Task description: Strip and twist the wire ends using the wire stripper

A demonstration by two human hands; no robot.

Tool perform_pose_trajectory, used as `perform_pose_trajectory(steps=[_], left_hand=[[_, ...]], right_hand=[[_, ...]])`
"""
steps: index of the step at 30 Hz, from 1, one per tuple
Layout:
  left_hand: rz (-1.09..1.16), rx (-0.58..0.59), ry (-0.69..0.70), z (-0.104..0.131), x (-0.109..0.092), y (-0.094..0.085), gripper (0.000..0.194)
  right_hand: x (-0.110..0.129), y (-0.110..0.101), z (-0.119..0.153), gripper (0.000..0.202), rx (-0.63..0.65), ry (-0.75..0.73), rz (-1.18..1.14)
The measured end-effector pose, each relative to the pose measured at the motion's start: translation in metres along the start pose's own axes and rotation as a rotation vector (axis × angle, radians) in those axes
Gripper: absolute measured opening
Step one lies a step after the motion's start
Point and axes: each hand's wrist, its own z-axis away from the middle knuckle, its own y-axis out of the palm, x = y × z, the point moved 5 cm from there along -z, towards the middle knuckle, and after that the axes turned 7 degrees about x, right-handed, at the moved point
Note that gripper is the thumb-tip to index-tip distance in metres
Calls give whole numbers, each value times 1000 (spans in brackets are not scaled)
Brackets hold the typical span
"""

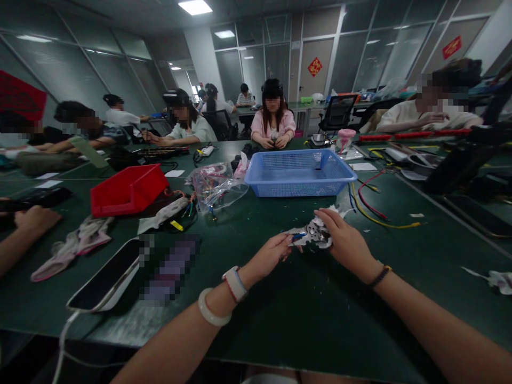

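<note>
Over the green table, my left hand [272, 254] is closed, its fingers pinching the left end of a silvery metal piece with round holes [315, 232]. A short blue strip [298, 236] shows beside these fingertips; whether it is a wire or part of the metal piece I cannot tell. My right hand [344, 241] is curled over the other end of the same metal piece, thumb side hidden. White crumpled material [339, 211] sticks out behind the right fingers. Small pale scraps lie on the table around both hands.
A blue mesh basket [298, 188] stands just beyond my hands. Red, yellow and blue cables [384, 223] lie to the right. Leftward are a clear plastic bag [216, 186], a red bin [130, 192], a glove [76, 245] and a white-framed device [108, 277]. Several people sit around.
</note>
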Motion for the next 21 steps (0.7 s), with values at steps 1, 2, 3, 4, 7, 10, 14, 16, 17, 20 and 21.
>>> perform_pose_trajectory(steps=[1, 2, 3, 4, 7, 10, 14, 16, 17, 20, 21], left_hand=[[-9, 1, -5, 0, 0, 0, 40], [-22, 0, -9, 0, 0, 0, 40], [-35, 1, -13, 0, 0, -1, 39], [-48, 1, -16, 0, 0, -1, 38], [-64, 0, -21, 0, 0, 0, 32], [-52, -5, -14, 0, -1, 1, 25], [-45, -3, -10, 1, -2, 2, 23], [-39, 0, -14, 1, -2, 2, 21], [-34, 2, -19, 1, -1, 2, 21], [-27, 8, -31, 1, 1, 1, 20], [-28, 9, -33, 1, 2, 2, 21]], right_hand=[[0, 0, 0, 68, -4, -11, 14], [1, -1, 0, 69, -7, -21, 30], [1, -1, 1, 69, -8, -28, 46], [2, -2, 1, 69, -9, -29, 59], [3, -2, 1, 65, -6, 0, 84], [3, 0, 1, 58, 10, 28, 95], [4, 1, 0, 45, 37, 24, 109], [3, 0, -1, 41, 49, 29, 122], [3, -1, -1, 39, 52, 31, 128], [3, -3, -2, 37, 50, 27, 142], [3, -3, -2, 37, 45, 25, 145]])
